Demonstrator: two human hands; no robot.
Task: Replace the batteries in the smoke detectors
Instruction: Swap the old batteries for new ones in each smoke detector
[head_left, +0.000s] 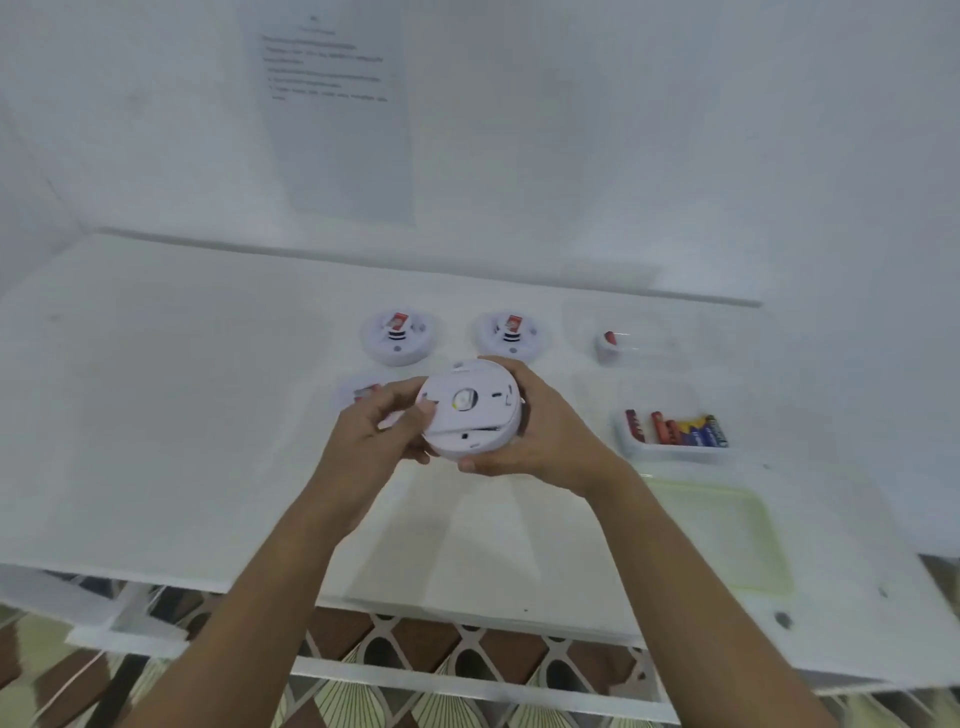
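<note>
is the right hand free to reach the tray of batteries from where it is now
Probably not yet. The right hand is wrapped around the smoke detector, which the left hand also grips. The battery tray sits just to its right with bare table between them, so the path looks open once it lets go.

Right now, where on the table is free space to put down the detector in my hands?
The wide bare stretch of table left of the held detector is free. The right side is crowded: battery tray, clear container, green tray.
</note>
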